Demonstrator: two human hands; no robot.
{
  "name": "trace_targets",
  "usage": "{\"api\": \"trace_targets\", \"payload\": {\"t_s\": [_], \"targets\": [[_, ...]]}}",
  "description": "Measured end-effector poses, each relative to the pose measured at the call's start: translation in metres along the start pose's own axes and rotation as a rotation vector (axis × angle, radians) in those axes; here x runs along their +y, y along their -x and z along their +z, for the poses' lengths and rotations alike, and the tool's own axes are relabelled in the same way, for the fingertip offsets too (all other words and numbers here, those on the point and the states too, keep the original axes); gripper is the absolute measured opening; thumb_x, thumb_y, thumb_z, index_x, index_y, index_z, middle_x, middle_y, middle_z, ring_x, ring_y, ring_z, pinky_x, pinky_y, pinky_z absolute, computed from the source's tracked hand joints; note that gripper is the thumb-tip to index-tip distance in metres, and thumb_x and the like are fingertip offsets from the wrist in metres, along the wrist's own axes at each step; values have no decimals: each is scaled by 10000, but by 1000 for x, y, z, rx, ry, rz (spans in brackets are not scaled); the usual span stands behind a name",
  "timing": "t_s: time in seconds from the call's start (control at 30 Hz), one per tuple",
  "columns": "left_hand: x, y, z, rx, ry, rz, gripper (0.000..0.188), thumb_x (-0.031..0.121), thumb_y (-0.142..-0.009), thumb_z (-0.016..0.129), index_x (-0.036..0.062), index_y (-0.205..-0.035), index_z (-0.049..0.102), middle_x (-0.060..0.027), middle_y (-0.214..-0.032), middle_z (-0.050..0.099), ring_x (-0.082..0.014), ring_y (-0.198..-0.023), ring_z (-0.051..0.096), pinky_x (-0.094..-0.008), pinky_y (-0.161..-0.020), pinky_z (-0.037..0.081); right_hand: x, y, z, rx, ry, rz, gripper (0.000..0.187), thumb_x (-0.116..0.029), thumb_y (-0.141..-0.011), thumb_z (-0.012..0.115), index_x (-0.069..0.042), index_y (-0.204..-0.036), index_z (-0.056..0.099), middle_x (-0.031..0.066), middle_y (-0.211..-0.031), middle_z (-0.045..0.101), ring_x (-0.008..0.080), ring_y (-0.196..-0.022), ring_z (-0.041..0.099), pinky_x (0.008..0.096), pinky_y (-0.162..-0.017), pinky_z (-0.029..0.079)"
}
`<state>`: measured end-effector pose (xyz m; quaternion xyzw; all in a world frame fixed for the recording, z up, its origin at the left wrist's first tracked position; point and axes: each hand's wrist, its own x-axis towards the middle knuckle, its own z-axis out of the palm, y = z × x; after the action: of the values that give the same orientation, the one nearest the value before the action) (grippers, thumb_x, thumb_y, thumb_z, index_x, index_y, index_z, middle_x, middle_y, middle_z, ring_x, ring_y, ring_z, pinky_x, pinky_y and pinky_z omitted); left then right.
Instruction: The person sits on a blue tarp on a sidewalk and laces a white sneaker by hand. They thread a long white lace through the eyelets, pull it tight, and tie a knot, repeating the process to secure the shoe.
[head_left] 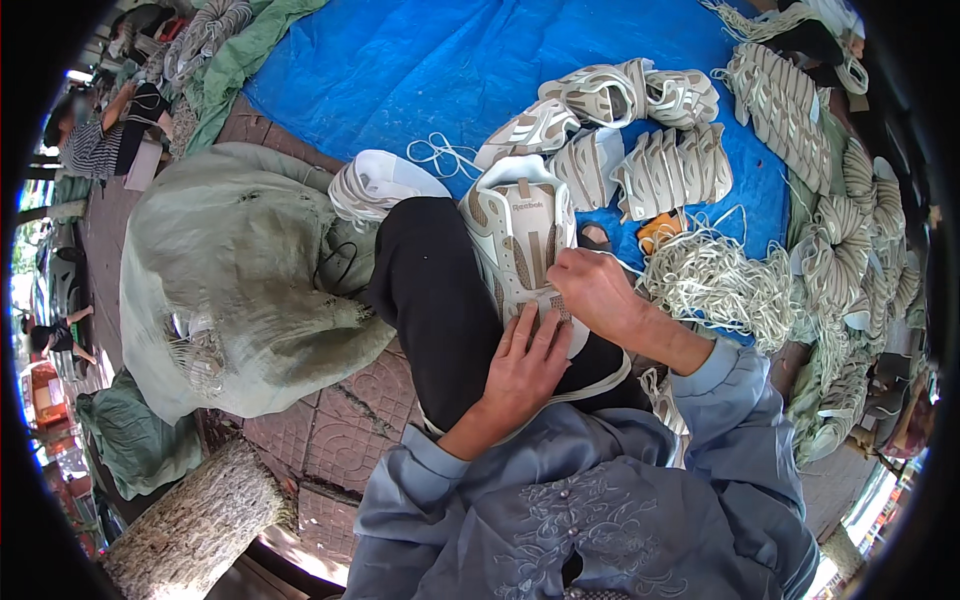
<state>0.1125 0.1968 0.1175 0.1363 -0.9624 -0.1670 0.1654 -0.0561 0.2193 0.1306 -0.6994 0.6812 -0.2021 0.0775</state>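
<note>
A beige and white shoe upper (527, 225) rests over my black-trousered lap, its tongue toward the far side. My left hand (525, 360) lies on the near end of this upper, fingers stretched out and slightly apart. At the upper's right edge, by the eyelets, my right hand (600, 290) is closed in a pinch. Whatever sits between its fingertips is hidden; a pale strand shows beside the hand. A white cord (595, 388) crosses my lap near the left wrist.
Several similar uppers (675, 170) lie in rows on a blue tarp (400, 70). A tangled heap of white laces (720, 275) is at right, near bundled uppers (835, 245). A single upper (385, 185) and a big pale sack (240, 280) are at left. Another person (105, 140) sits far left.
</note>
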Motion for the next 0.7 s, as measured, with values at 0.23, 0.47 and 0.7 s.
{"api": "trace_targets", "payload": {"t_s": [0.23, 0.47, 0.7], "targets": [[0, -1, 1, 3, -14, -3, 527, 196, -583, 694, 46, -1065, 540, -133, -1167, 435, -346, -1108, 404, -428, -892, 387, 0, -13, 8, -72, -70, 111, 89, -58, -622, 559, -12, -696, 542, 136, -666, 556, 278, -597, 591, 331, -535, 487], [1, 3, -1, -1, -27, -15, 516, 189, -594, 689, 42, -1066, 539, -130, -1139, 450, -353, -1091, 414, -426, -886, 393, -3, -6, 21, 63, -198, 120, 89, 12, -610, 537, -46, -675, 515, 100, -636, 538, 271, -576, 570, 358, -507, 461], [1, 2, -1, 9, 1, 4, 490, 187, -604, 685, 48, -1052, 544, -126, -1124, 459, -352, -1087, 417, -415, -877, 402, 1, -5, 14, 43, -243, 187, 87, 9, -609, 562, -36, -673, 524, 101, -603, 543, 244, -569, 570, 335, -503, 450]]}}
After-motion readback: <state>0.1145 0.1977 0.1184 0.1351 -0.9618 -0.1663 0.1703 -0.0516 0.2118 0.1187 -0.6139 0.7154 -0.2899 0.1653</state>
